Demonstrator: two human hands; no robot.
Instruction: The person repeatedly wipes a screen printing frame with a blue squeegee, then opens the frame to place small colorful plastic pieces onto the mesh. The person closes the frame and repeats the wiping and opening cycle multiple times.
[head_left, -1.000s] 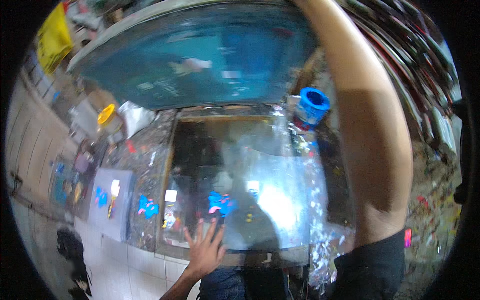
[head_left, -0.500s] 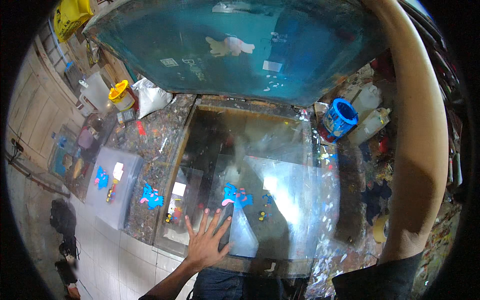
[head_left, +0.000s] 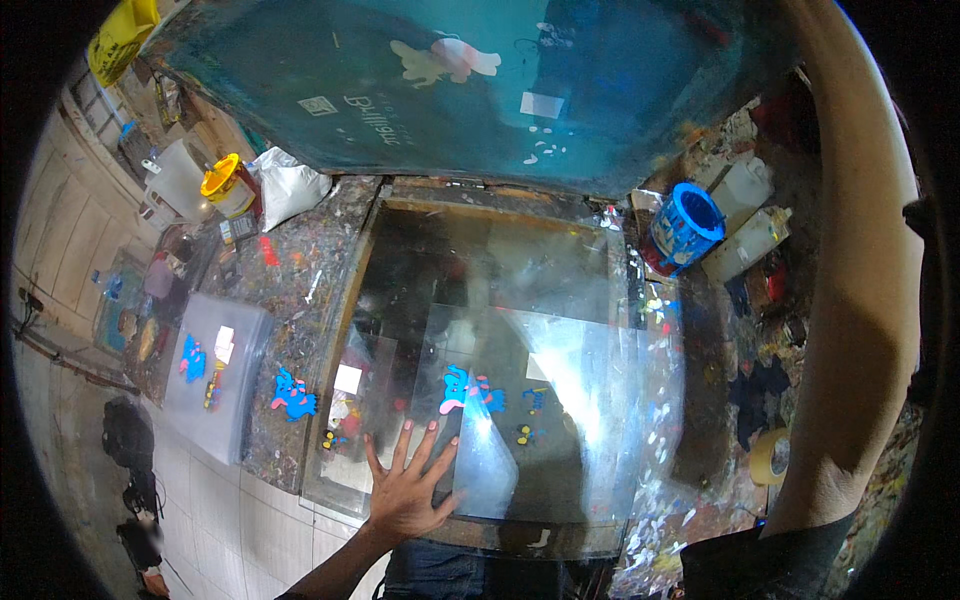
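Note:
My left hand (head_left: pixel 410 490) lies flat, fingers spread, near the front edge of a glass-topped board (head_left: pixel 480 250), just below and left of a clear sheet printed with a blue and pink elephant (head_left: pixel 455 385). A smaller print with a white label (head_left: pixel 348 378) is left of it. A teal printing screen (head_left: pixel 450 120) with pale design areas is raised over the board's back. My right forearm (head_left: pixel 860 330) stretches up along the right side past the screen; my right hand is out of view at the top.
Left are a stack of printed sheets (head_left: pixel 200 430), another elephant print (head_left: pixel 295 400), a yellow tub (head_left: pixel 230 190), a white bag (head_left: pixel 290 200) and jugs (head_left: pixel 175 170). Right are a blue tub (head_left: pixel 680 235), plastic containers (head_left: pixel 745 240) and a tape roll (head_left: pixel 768 458). Yellow plastic (head_left: pixel 115 40) hangs top left.
My right arm has shifted rightward in the picture, and the screen and board show from a shifted head angle. My left hand stays spread at the board's front.

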